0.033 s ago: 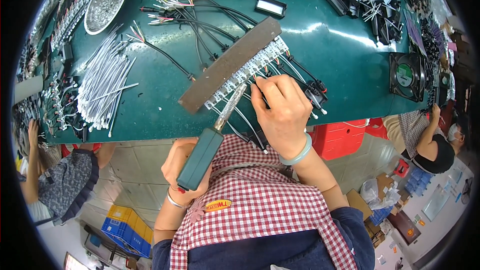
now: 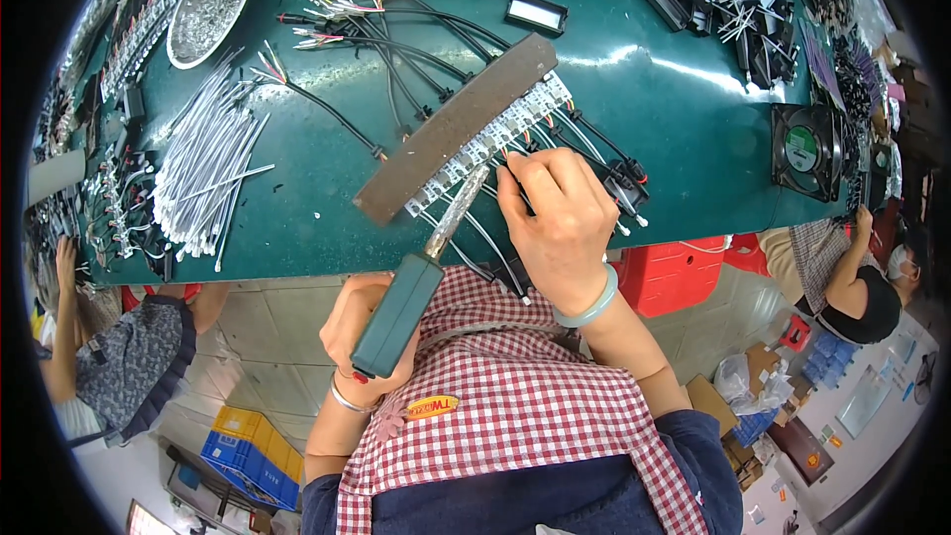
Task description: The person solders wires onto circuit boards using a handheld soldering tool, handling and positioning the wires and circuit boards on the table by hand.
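over a green tabletop (image 2: 307, 173), wrapping the left hand (image 2: 344, 330) round a soldering iron (image 2: 404, 299), pinching a thin wire (image 2: 504, 152) with the right hand (image 2: 560, 218) at the white circuit-board strip (image 2: 487, 145) along the brown bar (image 2: 461, 126); ideally keeping wire steady, heating briefly.

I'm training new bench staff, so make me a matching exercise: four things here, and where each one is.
1. Green-handled tool with metal barrel
2. Square black fan
3. Pile of thin white wires
4. Long brown bar

A. Right side of the green table
B. Middle of the table, lying aslant
C. In the left hand
D. Left side of the table

Pairs: 1-C; 2-A; 3-D; 4-B
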The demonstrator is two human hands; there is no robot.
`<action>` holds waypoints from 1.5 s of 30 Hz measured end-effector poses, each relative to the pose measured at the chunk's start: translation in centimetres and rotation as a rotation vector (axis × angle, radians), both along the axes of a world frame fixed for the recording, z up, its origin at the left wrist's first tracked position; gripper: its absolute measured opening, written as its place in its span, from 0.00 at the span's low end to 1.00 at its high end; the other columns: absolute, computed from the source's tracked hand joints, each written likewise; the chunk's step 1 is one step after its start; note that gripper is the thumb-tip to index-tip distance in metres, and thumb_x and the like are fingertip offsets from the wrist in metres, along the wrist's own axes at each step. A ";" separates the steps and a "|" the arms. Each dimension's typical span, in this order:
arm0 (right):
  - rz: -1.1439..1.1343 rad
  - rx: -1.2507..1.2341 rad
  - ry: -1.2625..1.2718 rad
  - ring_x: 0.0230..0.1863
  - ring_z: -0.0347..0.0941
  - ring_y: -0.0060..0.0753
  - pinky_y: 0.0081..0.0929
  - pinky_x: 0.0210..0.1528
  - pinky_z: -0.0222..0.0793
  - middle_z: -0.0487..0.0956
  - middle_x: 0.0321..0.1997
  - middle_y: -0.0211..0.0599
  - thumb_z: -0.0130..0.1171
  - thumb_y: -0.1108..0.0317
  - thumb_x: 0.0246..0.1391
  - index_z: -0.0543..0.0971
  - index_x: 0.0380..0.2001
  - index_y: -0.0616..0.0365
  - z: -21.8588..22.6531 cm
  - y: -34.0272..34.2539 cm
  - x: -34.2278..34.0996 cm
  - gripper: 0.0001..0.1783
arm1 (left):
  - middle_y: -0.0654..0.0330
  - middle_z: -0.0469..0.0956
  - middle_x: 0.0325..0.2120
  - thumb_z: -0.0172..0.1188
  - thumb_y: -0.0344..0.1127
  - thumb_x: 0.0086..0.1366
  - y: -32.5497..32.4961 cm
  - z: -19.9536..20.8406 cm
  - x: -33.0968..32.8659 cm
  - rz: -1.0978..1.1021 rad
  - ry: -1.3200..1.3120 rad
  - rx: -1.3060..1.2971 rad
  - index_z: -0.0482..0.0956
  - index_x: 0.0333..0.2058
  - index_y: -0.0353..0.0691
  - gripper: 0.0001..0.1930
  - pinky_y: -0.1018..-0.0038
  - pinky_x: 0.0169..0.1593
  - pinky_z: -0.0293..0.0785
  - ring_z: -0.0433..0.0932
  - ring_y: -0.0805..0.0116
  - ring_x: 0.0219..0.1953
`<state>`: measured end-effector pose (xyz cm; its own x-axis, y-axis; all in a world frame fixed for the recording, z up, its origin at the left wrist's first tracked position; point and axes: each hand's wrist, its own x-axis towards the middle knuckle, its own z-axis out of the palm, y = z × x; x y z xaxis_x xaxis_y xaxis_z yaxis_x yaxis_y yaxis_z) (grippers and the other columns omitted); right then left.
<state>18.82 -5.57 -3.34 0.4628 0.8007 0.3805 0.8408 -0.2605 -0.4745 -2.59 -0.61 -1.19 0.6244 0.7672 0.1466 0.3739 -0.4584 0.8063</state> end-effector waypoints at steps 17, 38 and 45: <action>0.006 -0.011 -0.003 0.27 0.74 0.36 0.30 0.28 0.70 0.76 0.27 0.35 0.69 0.78 0.41 0.81 0.29 0.59 0.3 0.2 0.0 0.10 | 0.49 0.78 0.43 0.66 0.24 0.53 2.1 -0.2 -3.9 0.520 -0.093 0.227 0.74 0.51 0.29 0.24 0.66 0.48 0.75 0.79 0.56 0.46; 0.135 0.031 -0.070 0.34 0.75 0.43 0.36 0.35 0.72 0.76 0.31 0.38 0.63 0.73 0.51 0.80 0.29 0.59 4.0 4.3 9.2 0.02 | 0.51 0.79 0.41 0.61 0.17 0.54 6.9 1.8 -1.0 0.645 -0.530 -0.255 0.72 0.51 0.26 0.23 0.81 0.25 0.66 0.71 0.76 0.22; 0.132 0.036 -0.256 0.36 0.77 0.45 0.39 0.36 0.74 0.78 0.32 0.39 0.64 0.67 0.51 0.80 0.33 0.56 2.6 13.3 11.4 0.07 | 0.55 0.80 0.40 0.66 0.21 0.55 3.6 2.2 0.5 0.709 -0.513 -0.281 0.76 0.49 0.29 0.21 0.79 0.31 0.72 0.76 0.74 0.28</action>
<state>30.22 7.71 -0.76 0.2409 0.8311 0.5012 0.9600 -0.1279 -0.2492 -2.10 2.99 1.05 -0.0957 0.9951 0.0260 0.0587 -0.0205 0.9981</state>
